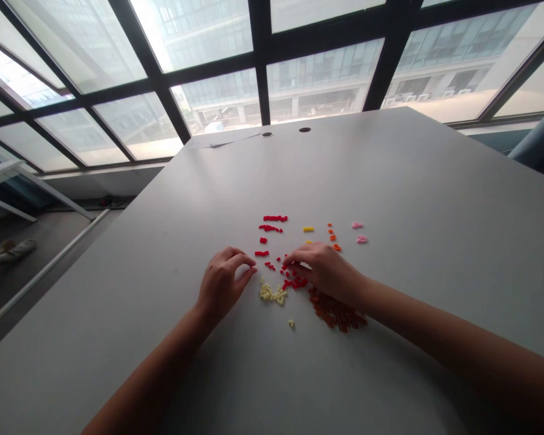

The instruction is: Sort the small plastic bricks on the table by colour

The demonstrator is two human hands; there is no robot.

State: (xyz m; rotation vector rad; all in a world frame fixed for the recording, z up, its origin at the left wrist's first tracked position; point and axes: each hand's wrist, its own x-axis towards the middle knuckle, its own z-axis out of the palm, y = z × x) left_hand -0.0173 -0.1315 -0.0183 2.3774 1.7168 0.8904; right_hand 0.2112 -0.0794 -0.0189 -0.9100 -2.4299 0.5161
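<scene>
My left hand (226, 279) is at the left of the small pieces, thumb and forefinger nearly together around something red that is too small to make out. Over the loose red pieces (298, 282) is my right hand (324, 269), its fingertips pinched at a small red piece (284, 266). Red pieces lie in rows (275, 218) farther back, with a short red bar (262, 254) between the hands. Cream pieces (272, 293) form a pile in front of them. Brown pieces (338, 313) are heaped under my right wrist, which hides some of them.
On the white table (208, 199) lie a yellow piece (308, 229), orange pieces (332, 238) and pink pieces (361, 240) toward the right. One small cream cluster (291, 324) sits nearer me. Two round holes and a paper sheet are by the windows.
</scene>
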